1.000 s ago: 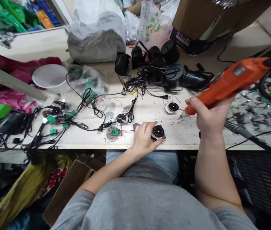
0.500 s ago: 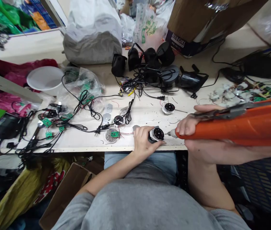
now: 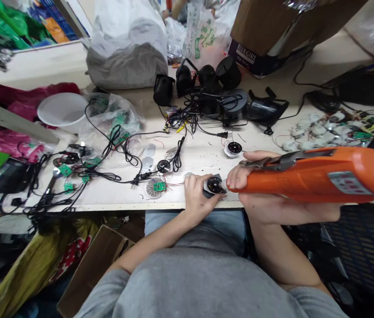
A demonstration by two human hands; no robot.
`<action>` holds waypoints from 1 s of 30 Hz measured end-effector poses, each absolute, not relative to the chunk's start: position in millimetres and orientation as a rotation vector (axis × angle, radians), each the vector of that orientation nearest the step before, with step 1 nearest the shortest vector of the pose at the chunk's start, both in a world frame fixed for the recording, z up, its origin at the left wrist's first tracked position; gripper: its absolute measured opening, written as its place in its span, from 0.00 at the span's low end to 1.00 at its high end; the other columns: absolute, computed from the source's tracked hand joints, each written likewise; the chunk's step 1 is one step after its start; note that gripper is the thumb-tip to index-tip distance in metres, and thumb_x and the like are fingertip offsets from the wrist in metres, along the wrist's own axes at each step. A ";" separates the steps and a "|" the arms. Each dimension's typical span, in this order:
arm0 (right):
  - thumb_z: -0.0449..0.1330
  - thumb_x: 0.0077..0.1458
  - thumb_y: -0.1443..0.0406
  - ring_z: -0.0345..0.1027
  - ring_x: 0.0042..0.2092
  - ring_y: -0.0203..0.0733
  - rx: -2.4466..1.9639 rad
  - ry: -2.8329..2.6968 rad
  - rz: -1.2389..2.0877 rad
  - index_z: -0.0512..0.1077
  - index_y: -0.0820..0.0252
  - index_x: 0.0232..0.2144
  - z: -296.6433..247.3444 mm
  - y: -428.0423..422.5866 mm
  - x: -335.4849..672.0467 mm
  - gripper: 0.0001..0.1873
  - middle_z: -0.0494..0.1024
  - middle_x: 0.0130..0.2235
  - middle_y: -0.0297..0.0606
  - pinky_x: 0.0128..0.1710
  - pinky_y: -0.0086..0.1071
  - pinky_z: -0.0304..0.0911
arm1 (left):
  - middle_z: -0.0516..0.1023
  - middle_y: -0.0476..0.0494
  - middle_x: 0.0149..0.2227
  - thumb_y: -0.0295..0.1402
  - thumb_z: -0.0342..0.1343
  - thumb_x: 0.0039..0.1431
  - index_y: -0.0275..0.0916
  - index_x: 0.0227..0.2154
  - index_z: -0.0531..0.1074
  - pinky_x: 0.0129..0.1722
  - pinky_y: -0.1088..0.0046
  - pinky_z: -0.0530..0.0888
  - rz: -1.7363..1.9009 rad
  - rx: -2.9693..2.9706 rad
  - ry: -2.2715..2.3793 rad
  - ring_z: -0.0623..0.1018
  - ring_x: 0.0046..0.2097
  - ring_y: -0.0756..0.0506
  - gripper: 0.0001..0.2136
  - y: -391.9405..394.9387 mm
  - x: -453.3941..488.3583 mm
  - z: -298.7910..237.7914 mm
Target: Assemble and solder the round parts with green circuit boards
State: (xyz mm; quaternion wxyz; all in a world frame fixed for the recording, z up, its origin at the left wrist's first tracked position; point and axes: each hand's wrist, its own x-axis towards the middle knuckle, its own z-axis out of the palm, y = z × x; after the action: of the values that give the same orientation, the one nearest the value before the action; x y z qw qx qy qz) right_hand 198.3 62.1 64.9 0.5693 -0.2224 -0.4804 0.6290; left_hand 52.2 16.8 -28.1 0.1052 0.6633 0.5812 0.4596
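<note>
My left hand grips a small round black part on the near edge of the white workbench. My right hand is wrapped round an orange electric screwdriver, held almost level, with its tip against that black part. A similar round part in a white housing lies just behind. To the left of my left hand lie a round LED board with a green circuit and a black disc.
Black lamp housings and tangled cables crowd the bench's middle back. A white bowl, a clear bag of green boards and a grey sack sit left. Loose parts pile at right. A cardboard box stands under the bench.
The orange screwdriver swung down from a raised tilt to nearly level, and its tip moved left onto the black part. My left hand closed round that part.
</note>
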 end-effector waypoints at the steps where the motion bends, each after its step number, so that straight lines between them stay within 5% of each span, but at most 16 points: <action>1: 0.56 0.41 0.27 0.71 0.30 0.50 -0.492 -1.130 1.426 0.75 0.48 0.48 65.6 62.9 195.7 0.44 0.77 0.32 0.41 0.34 0.49 0.68 | 0.73 0.44 0.39 0.47 0.71 0.52 0.39 0.49 0.72 0.41 0.64 0.67 1.350 1.954 1.703 0.71 0.41 0.42 0.26 17.0 51.9 -27.4; 10: 0.53 0.51 0.31 0.70 0.30 0.47 -0.409 -1.181 1.394 0.77 0.58 0.49 69.1 64.5 187.3 0.43 0.76 0.33 0.42 0.31 0.45 0.70 | 0.73 0.44 0.39 0.44 0.72 0.51 0.39 0.49 0.71 0.42 0.64 0.67 1.355 1.922 1.682 0.71 0.41 0.42 0.26 17.8 52.3 -29.2; 19: 0.59 0.51 0.38 0.69 0.26 0.45 -0.428 -1.235 1.435 0.79 0.45 0.42 83.9 68.3 173.6 0.27 0.79 0.42 0.40 0.26 0.46 0.69 | 0.73 0.44 0.38 0.40 0.72 0.48 0.41 0.45 0.71 0.41 0.64 0.67 1.290 1.832 1.682 0.72 0.41 0.41 0.23 20.8 51.5 -32.8; 26: 0.53 0.53 0.33 0.68 0.25 0.48 -0.541 -1.243 1.391 0.79 0.50 0.40 78.6 73.7 166.5 0.33 0.76 0.29 0.40 0.26 0.48 0.72 | 0.72 0.46 0.37 0.40 0.72 0.47 0.41 0.45 0.70 0.39 0.65 0.68 1.290 1.830 1.683 0.71 0.40 0.42 0.24 21.0 50.4 -33.5; 30: 0.55 0.53 0.36 0.71 0.26 0.47 -0.461 -1.144 1.368 0.79 0.47 0.40 86.0 71.9 156.1 0.29 0.79 0.33 0.38 0.26 0.46 0.71 | 0.72 0.45 0.37 0.40 0.72 0.47 0.40 0.45 0.71 0.39 0.64 0.68 1.279 1.829 1.674 0.71 0.41 0.42 0.24 21.4 49.2 -32.6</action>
State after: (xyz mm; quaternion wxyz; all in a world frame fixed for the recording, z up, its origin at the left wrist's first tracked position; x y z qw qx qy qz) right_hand 156.1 71.9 86.0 0.6052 -0.1992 -0.4946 0.5912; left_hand 49.2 21.4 -32.6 0.1752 0.6455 0.5908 0.4513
